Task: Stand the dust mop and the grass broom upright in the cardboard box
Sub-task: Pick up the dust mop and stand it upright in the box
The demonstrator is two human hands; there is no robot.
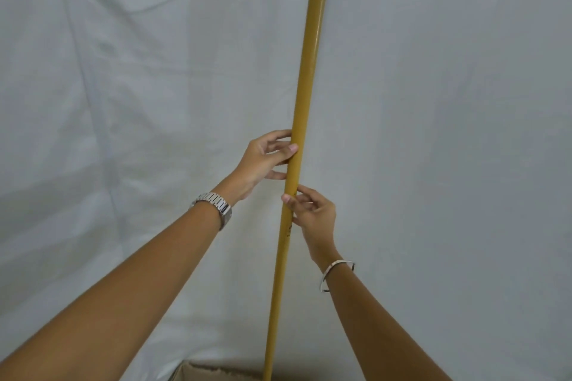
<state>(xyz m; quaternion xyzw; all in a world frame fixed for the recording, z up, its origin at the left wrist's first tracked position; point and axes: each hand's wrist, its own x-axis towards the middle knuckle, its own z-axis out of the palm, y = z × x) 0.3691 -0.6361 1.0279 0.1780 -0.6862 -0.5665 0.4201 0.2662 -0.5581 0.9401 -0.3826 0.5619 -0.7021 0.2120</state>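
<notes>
hands [263, 161] on yellow pole [305, 96]

mustard-yellow pole [305, 120], white sheet [123, 86], brown box [216, 373]

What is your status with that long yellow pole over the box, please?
Left hand and right hand both lightly on long yellow pole, fingers loose. Pole near upright, foot down at brown cardboard box. Nothing in the way.

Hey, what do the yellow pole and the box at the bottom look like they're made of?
Yellow pole: smooth, glossy, with a highlight streak along it; painted wood or coated metal, unclear which. Box: matte brown cardboard, rough torn-looking edge.
</notes>
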